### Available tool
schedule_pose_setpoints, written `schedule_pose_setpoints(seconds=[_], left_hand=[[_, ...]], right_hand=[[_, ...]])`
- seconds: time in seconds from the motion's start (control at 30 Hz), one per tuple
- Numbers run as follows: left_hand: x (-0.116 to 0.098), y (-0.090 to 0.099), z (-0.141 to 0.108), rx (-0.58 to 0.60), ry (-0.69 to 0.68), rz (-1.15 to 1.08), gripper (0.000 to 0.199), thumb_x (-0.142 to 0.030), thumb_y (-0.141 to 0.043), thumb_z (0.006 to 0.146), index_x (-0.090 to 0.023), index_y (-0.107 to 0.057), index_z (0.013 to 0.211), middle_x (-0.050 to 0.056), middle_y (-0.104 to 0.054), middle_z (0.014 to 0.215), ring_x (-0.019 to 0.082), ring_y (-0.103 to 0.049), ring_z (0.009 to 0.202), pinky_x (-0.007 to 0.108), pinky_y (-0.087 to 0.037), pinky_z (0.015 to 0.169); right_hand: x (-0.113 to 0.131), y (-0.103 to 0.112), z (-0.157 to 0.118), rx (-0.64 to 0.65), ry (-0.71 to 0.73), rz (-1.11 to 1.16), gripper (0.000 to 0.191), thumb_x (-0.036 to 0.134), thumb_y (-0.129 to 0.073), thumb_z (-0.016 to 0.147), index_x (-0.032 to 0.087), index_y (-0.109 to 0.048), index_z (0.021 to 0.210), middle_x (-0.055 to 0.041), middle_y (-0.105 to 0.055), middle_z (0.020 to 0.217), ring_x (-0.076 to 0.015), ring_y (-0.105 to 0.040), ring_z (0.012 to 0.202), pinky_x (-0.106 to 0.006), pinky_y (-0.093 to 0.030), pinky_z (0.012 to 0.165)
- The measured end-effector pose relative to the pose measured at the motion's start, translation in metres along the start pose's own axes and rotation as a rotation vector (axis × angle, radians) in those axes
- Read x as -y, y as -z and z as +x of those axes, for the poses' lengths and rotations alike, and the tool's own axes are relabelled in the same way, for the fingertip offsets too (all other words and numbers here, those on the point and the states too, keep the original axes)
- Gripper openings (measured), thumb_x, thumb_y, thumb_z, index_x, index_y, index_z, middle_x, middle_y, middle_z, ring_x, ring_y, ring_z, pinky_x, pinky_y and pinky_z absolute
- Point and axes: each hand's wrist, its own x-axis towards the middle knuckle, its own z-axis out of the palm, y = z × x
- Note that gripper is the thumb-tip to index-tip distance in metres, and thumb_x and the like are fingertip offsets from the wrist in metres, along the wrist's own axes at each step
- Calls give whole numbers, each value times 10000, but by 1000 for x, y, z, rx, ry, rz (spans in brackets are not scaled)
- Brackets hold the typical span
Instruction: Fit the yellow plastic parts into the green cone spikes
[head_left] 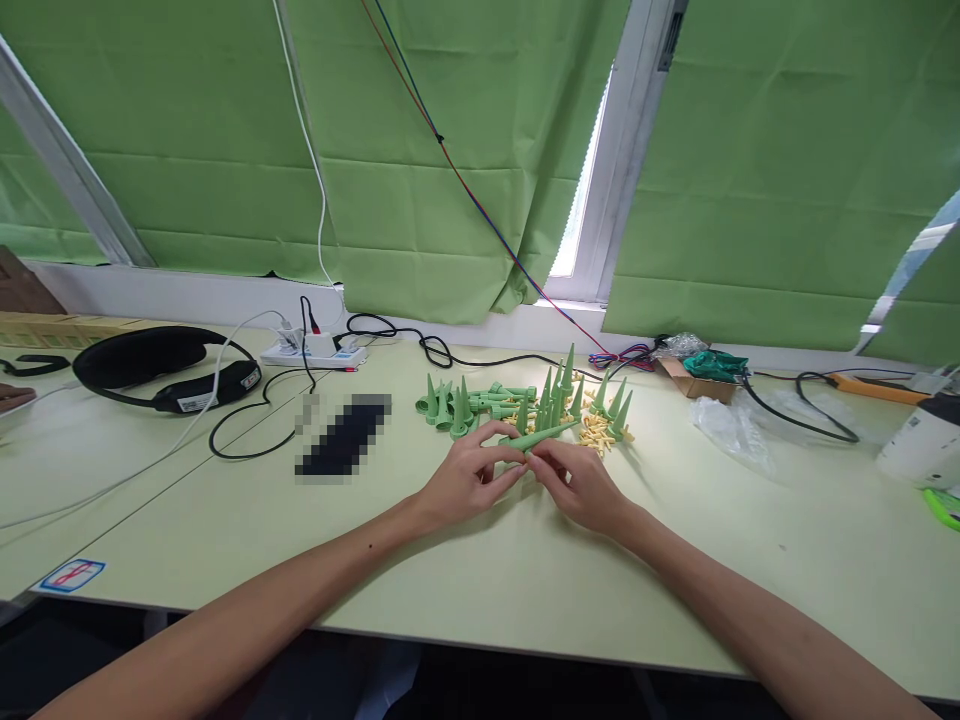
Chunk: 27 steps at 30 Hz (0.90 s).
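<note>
A long green pointed piece (546, 434) lies between my hands, its tip aimed to the right. My left hand (474, 474) grips its wide end with closed fingers. The fingertips of my right hand (579, 482) are pinched together just under the same piece, touching or almost touching my left fingertips; what they pinch is too small to make out. Behind my hands, several green cones (556, 394) stand upright and other green pieces (499, 400) lie on their sides. Small yellow pieces (595, 434) are heaped beside the cones.
On the pale table (450, 580) are a black headset-like band (169, 368), a power strip (315, 352) with cables, and a dark pixelated patch (345, 437). A small cardboard box (697, 382), plastic bags (731, 430) and a white container (924, 442) stand right. Another person's hand (13, 397) shows far left.
</note>
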Motion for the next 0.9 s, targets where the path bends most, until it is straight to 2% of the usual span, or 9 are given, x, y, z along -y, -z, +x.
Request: schedule_pose_setpoints(seconds=[0.13, 0.43, 0.63, 0.83, 0.9], left_hand=[[1, 0, 1, 8, -11, -4, 206, -299, -563, 933, -192, -734, 978, 90, -606, 1160, -15, -278, 420, 204, -322, 420], [3, -1, 2, 32, -10, 34, 221, -303, -564, 942, -213, -753, 1015, 76, -659, 1088, 20, -346, 470, 198, -376, 474], [-3, 0, 3, 2, 27, -16, 179, -290, -556, 937, -184, -676, 1018, 76, -620, 1079, 32, -358, 494, 201, -356, 469], [-3, 1, 2, 3, 50, -24, 154, -302, -523, 940, -178, -610, 967, 80, -580, 1094, 24, -365, 488, 197, -325, 451], [-2, 1, 1, -1, 62, -29, 148, -307, -533, 931, -184, -575, 1002, 54, -591, 986, 30, -363, 474, 198, -297, 441]], right_hand=[[-2, 1, 0, -11, -4, -4, 243, 281, -428, 1001, 190, -587, 841, 3, -582, 658, -126, -481, 559, -256, -374, 581], [-4, 2, 1, -24, 0, -14, 234, 272, -422, 988, 188, -584, 842, -1, -567, 661, -125, -475, 557, -255, -379, 575], [-16, 7, 2, -21, -38, -16, 177, 213, -495, 885, 197, -544, 715, 34, -480, 558, -106, -420, 495, -234, -344, 523], [-28, 8, 4, -94, -110, -88, 167, 153, -534, 747, 197, -482, 594, 59, -421, 495, -93, -372, 474, -228, -322, 519], [-31, 7, 4, -117, -132, -112, 180, 144, -539, 721, 196, -461, 567, 60, -415, 489, -91, -372, 472, -228, -314, 514]])
